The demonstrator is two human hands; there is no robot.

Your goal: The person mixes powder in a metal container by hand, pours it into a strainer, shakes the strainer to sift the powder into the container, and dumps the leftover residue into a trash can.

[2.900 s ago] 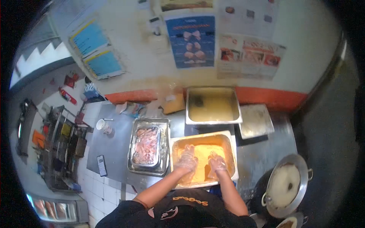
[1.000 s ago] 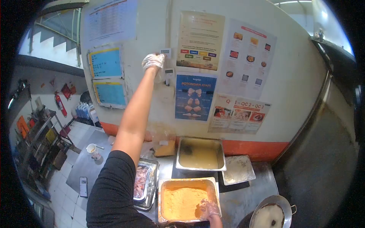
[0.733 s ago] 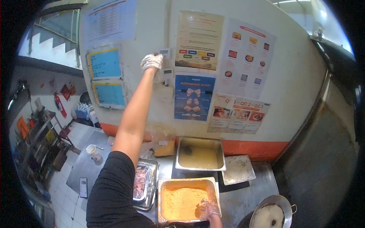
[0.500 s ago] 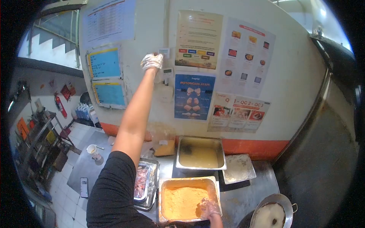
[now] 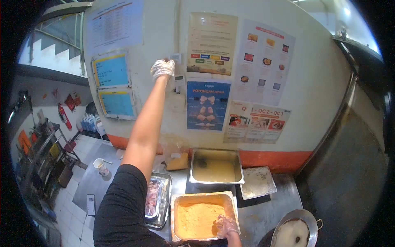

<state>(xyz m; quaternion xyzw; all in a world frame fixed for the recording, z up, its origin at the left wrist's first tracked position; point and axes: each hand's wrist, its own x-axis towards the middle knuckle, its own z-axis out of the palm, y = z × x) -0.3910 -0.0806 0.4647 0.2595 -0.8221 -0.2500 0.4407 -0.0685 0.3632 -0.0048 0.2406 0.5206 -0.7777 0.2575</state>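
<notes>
Powder pan: right hand near right rim, room leftward; left hand by wall; grip closure unclear.

Bright upper-right glare, strong fisheye curvature, blackened corners.

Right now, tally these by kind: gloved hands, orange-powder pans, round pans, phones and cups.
Left hand and right hand, gloved: 2
Orange-powder pan: 1
Round pan: 1
Phone: 1
Cup: 1
Total: 6
</notes>
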